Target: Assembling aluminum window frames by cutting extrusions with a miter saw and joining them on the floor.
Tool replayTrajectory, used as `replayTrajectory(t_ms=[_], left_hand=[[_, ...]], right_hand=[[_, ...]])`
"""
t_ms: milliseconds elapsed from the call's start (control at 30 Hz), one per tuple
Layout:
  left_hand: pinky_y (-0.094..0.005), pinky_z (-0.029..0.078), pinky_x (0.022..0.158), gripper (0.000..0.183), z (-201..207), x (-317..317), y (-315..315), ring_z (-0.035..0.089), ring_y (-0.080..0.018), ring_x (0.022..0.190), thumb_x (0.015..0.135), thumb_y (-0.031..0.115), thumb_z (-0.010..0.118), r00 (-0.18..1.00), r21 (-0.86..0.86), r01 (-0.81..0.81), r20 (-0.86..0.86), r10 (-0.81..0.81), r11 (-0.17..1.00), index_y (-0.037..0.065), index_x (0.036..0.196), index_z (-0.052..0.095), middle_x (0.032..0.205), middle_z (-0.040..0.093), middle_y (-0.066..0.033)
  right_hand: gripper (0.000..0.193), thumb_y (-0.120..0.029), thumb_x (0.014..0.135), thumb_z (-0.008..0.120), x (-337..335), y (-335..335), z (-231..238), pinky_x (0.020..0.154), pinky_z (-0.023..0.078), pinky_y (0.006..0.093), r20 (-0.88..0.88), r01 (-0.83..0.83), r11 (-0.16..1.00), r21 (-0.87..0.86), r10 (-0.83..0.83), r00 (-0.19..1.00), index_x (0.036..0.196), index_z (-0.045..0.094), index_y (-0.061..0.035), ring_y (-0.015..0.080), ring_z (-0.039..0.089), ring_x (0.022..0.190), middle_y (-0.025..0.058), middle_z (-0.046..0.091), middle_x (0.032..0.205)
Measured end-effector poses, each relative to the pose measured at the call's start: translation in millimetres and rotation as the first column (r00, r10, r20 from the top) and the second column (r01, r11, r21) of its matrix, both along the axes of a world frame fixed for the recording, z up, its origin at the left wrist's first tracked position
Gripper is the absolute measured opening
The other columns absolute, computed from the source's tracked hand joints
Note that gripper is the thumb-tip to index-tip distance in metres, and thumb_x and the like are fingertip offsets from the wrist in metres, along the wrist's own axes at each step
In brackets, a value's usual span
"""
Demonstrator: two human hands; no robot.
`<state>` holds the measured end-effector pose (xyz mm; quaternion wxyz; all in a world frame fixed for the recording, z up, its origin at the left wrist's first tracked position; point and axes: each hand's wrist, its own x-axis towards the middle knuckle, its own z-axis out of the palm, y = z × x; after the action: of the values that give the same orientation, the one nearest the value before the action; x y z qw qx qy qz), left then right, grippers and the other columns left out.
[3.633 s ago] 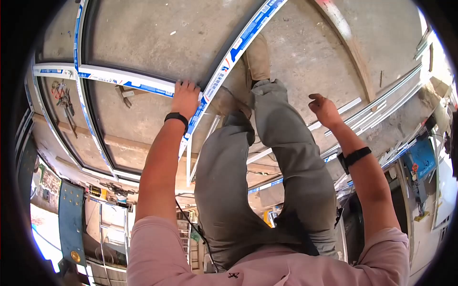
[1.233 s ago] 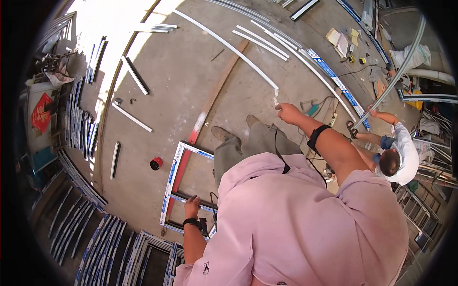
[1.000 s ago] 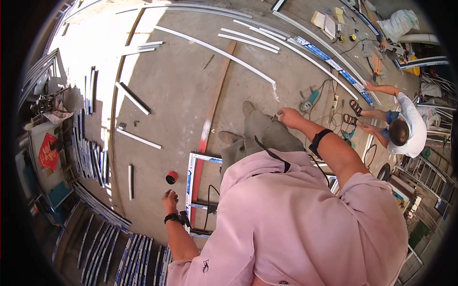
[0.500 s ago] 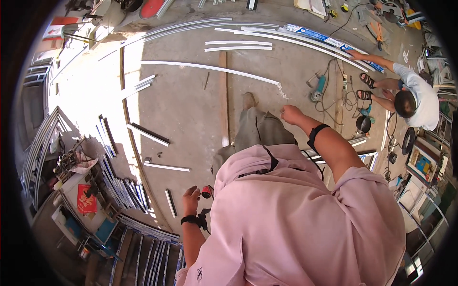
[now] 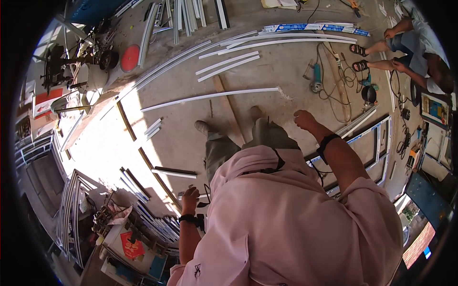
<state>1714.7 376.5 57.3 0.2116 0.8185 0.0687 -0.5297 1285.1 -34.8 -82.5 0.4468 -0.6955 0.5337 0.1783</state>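
Note:
My left hand [image 5: 191, 197] hangs low beside my body, fingers loosely bent and slightly apart, with nothing seen in it. A dark band circles that wrist. My right hand [image 5: 305, 120] is out in front on the right, its fingers curled in and nothing visible in them; another dark band sits on that forearm. Ahead of my feet lies a long white strip [image 5: 238, 93], with pale shavings [image 5: 285, 93] at its right end. Farther off are two shorter white strips [image 5: 229, 68]. A teal angle grinder [image 5: 316, 81] with a cable lies beyond my right hand.
A person [image 5: 422, 50] in sandals sits or crouches at far right. Blue-wrapped profiles [image 5: 305, 28] lie at the back. Wooden boards [image 5: 231, 114] cross the floor. A white-and-blue frame [image 5: 379, 138] lies right; bundled strips [image 5: 160, 219] and a cluttered bench [image 5: 114, 243] stand left.
The view has turned and shifted, so the floor items sit differently in it. My feet have moved apart. The other person has drawn an arm back from the blue-wrapped profiles.

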Motion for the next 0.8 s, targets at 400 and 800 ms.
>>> replayTrajectory(t_ms=[400, 800], left_hand=[[-0.0277, 0.051, 0.071, 0.032, -40, 293, -175, 0.063, -0.0189, 0.087, 0.096, 0.018, 0.050, 0.985, -0.405, 0.170, 0.066, -0.157, 0.898, -0.003, 0.119, 0.054, 0.103, 0.063, -0.0100], [-0.0415, 0.048, 0.091, 0.037, -7, 290, -338, 0.060, -0.0348, 0.105, 0.083, 0.018, 0.064, -0.202, 0.142, 0.979, 0.571, -0.795, -0.147, -0.001, 0.115, 0.061, 0.112, 0.064, -0.0194]], right_hand=[[0.031, -0.019, 0.088, 0.056, 106, 120, 57, 0.065, 0.053, 0.0402, -0.023, 0.417, 0.906, 0.077, -0.417, 0.909, 0.114, 0.058, -0.0028, 0.0294, 0.066, 0.080, 0.0173, 0.066, 0.094], [0.043, -0.029, 0.082, 0.061, 163, 136, 69, 0.093, 0.047, 0.0429, -0.049, 0.495, 0.866, -0.067, -0.498, 0.866, 0.118, 0.060, -0.0047, 0.0371, 0.060, 0.105, 0.0188, 0.064, 0.112]])
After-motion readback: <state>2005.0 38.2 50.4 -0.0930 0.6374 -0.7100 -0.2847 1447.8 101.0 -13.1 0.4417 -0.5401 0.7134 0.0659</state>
